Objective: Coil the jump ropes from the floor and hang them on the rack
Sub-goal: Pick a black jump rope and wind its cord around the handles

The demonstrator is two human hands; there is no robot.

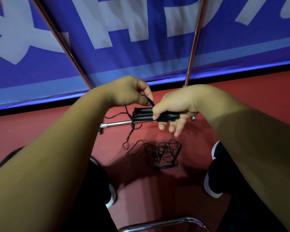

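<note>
Left fingers (pixel 146 96): pressed together, pinching the black cord (pixel 150 102) of a jump rope, just above the rack's base bar (pixel 117 123). Left hand (pixel 129 91) is knuckles up.

Right hand (pixel 176 106): thumb and forefinger curl round the rope's two black handles (pixel 142 113), held side by side and level, above the base bar. The other right fingers (pixel 179 128) are spread loosely beneath. The cord is wound in tight turns round the handles at the grip. The slack hangs from the left pinch, crosses in front of the base bar and ends in a loop on the floor (pixel 40 128) on the near side.

Second jump rope (pixel 161 153): a loose black tangle on the floor, nearer the person than the base bar.

Black shoes, left (pixel 111 196) and right (pixel 215 171), sit nearer still. The right hand hides the base bar's right stretch. The forearms cover much of the lower view.

Two chrome uprights, left (pixel 64 42) and right (pixel 193 42), rise beyond the base bar. Another chrome tube (pixel 162 223) lies closest to the person.

The floor is red. A blue banner (pixel 141 56) with white lettering stands behind the uprights.
</note>
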